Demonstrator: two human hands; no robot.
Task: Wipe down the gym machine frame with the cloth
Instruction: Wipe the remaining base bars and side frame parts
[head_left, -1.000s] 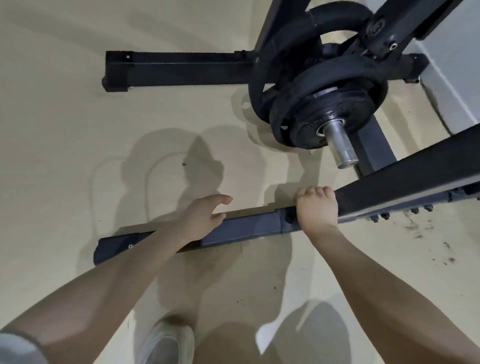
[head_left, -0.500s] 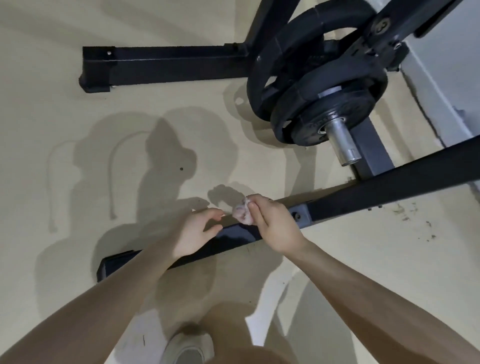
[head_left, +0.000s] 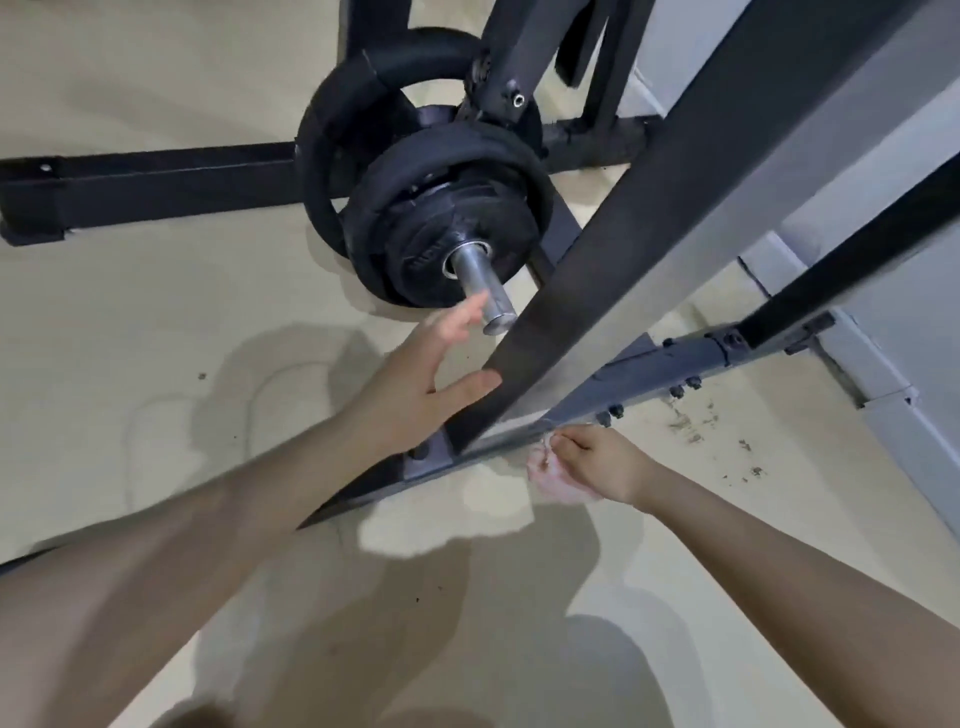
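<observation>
Left grip (head_left: 415, 379) reaches forward, fingers straight and spread, thumb out; right grip (head_left: 597, 462), fingers curled, pinches the cloth (head_left: 553, 480).

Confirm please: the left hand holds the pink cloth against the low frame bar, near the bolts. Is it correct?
Not quite: the head view shows the right hand holding the pink cloth against the low frame bar, near the bolts. The left hand is open and holds nothing.
</observation>
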